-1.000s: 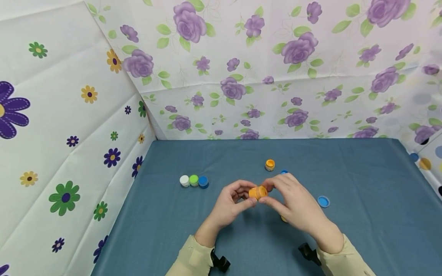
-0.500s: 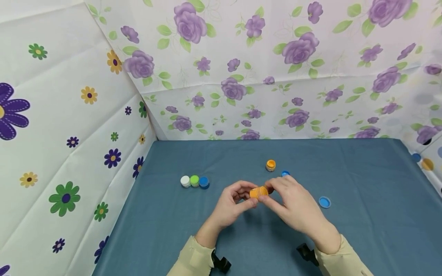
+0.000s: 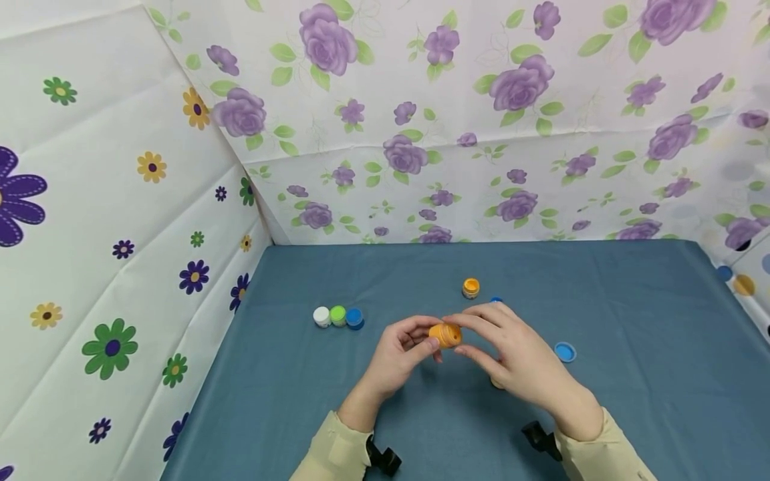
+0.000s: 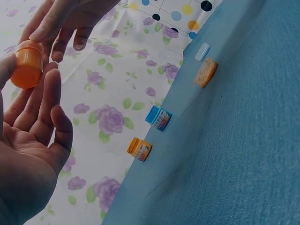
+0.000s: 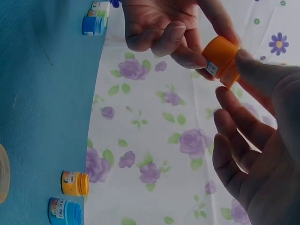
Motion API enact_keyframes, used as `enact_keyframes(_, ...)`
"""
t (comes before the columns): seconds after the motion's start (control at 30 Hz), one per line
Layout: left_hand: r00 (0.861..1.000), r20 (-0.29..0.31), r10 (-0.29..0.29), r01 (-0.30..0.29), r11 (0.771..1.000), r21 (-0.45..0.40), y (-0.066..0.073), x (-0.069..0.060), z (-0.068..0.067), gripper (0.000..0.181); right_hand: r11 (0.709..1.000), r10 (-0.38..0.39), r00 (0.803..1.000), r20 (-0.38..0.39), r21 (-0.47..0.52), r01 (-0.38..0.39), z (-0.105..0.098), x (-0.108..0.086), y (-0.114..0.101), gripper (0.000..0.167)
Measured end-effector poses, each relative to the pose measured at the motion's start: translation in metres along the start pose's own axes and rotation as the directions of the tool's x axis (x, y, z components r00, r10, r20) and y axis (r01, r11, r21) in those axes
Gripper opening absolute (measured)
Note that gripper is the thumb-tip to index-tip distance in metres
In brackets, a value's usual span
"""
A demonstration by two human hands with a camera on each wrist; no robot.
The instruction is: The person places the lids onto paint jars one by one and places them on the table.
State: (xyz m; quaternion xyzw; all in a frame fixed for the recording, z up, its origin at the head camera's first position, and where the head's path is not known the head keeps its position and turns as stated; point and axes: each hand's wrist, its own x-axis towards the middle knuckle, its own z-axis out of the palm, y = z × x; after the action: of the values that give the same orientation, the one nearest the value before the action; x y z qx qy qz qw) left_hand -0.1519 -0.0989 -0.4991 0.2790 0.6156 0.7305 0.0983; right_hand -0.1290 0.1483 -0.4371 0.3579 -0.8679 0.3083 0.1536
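Observation:
A small orange paint jar [image 3: 445, 335] is held tilted above the table, its narrower end toward the right. My left hand [image 3: 394, 354] grips its wide body between thumb and fingers. At the narrower end, the thumb and index finger of my right hand [image 3: 520, 357] lie on either side of the jar. In the right wrist view, the other right fingers are spread away from the jar [image 5: 219, 52]. Behind the right hand stand an uncapped orange-yellow paint jar [image 3: 470, 288] and a blue paint jar [image 4: 159, 118], partly hidden in the head view.
White [image 3: 321, 316], green [image 3: 338, 316] and blue [image 3: 355, 318] jars stand in a row at the left. A blue lid [image 3: 565, 352] lies right of my right hand. An orange-yellow round piece [image 4: 205, 73] lies near it. Floral cloth [image 3: 361, 167] hangs behind the blue table cover [image 3: 271, 374].
The orange jar has shifted slightly left and its narrower end now faces more toward the head camera. My right index finger and thumb have spread wider around that end.

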Motion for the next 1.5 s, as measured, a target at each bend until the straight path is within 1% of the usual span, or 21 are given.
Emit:
enact_keyframes(0.1, 1.000, 0.009, 0.002, -0.002, 1.000, -0.012, 0.000, 0.000, 0.000, 0.039, 0.999, -0.030, 0.999, -0.018, -0.027, 0.029, 0.001, 0.001, 0.001, 0.055)
enact_keyframes(0.2, 1.000, 0.016, 0.013, -0.012, 1.000, -0.026, -0.001, -0.001, 0.001, 0.043, 0.999, -0.021, 1.000, -0.016, -0.041, 0.020, 0.002, 0.001, 0.000, 0.051)
enact_keyframes(0.3, 0.999, 0.017, 0.033, -0.033, 0.999, -0.021, -0.002, -0.001, 0.002, 0.044, 0.999, 0.019, 1.000, -0.004, -0.047, -0.019, 0.004, 0.001, -0.002, 0.040)
enact_keyframes(0.43, 0.998, 0.014, 0.064, -0.064, 0.998, 0.026, -0.003, -0.001, 0.003, 0.041, 0.995, 0.087, 0.996, 0.006, -0.056, -0.086, 0.006, 0.001, -0.005, 0.026)
enact_keyframes(0.57, 0.995, 0.017, 0.093, -0.094, 0.994, 0.062, -0.003, -0.001, 0.003, 0.037, 0.989, 0.129, 0.992, -0.006, -0.068, -0.129, 0.009, 0.001, -0.006, 0.018)
enact_keyframes(0.67, 0.994, 0.024, 0.109, -0.110, 0.991, 0.075, -0.004, 0.000, 0.004, 0.034, 0.986, 0.148, 0.989, -0.018, -0.080, -0.149, 0.011, 0.001, -0.006, 0.017)
enact_keyframes(0.8, 0.994, 0.021, 0.105, -0.107, 0.991, 0.087, -0.003, 0.000, 0.005, 0.032, 0.980, 0.174, 0.985, -0.016, -0.093, -0.175, 0.012, 0.001, -0.006, 0.017)
enact_keyframes(0.87, 0.996, 0.009, 0.090, -0.091, 0.993, 0.079, -0.002, 0.000, 0.005, 0.032, 0.978, 0.191, 0.982, -0.009, -0.081, -0.191, 0.011, 0.000, -0.006, 0.015)
enact_keyframes(0.93, 0.998, -0.008, 0.067, -0.067, 0.997, 0.049, -0.001, 0.000, 0.005, 0.033, 0.978, 0.199, 0.980, 0.002, -0.062, -0.198, 0.009, -0.001, -0.005, 0.019)
enact_keyframes(1.0, 0.999, -0.023, 0.047, -0.047, 0.999, -0.001, 0.001, 0.000, 0.004, 0.036, 0.981, 0.193, 0.981, 0.013, -0.034, -0.193, 0.007, -0.003, -0.004, 0.032)
enact_keyframes(1.07, 0.999, -0.031, 0.036, -0.037, 0.998, -0.048, 0.002, 0.000, 0.004, 0.039, 0.985, 0.170, 0.985, 0.023, -0.012, -0.169, 0.005, -0.004, -0.003, 0.045)
enact_keyframes(1.13, 0.999, -0.036, 0.029, -0.032, 0.997, -0.074, 0.002, 0.000, 0.003, 0.041, 0.991, 0.134, 0.990, 0.033, 0.002, -0.134, 0.004, -0.005, -0.002, 0.050)
enact_keyframes(1.23, 0.999, -0.035, 0.021, -0.023, 0.997, -0.077, 0.003, 0.000, 0.002, 0.041, 0.997, 0.077, 0.996, 0.032, 0.005, -0.077, 0.004, -0.006, -0.001, 0.054)
enact_keyframes(1.33, 0.999, -0.031, 0.007, -0.009, 0.997, -0.070, 0.003, 0.000, 0.002, 0.041, 1.000, 0.027, 1.000, 0.014, -0.001, -0.027, 0.006, -0.006, 0.001, 0.058)
enact_keyframes(1.43, 1.000, -0.024, 0.000, -0.001, 0.997, -0.075, 0.003, 0.000, 0.003, 0.042, 1.000, -0.001, 1.000, -0.006, -0.011, 0.001, 0.007, -0.005, 0.002, 0.058)
enact_keyframes(1.5, 1.000, -0.017, -0.003, 0.001, 0.997, -0.082, 0.003, 0.000, 0.003, 0.043, 1.000, -0.004, 1.000, -0.010, -0.024, 0.004, 0.008, -0.004, 0.002, 0.055)
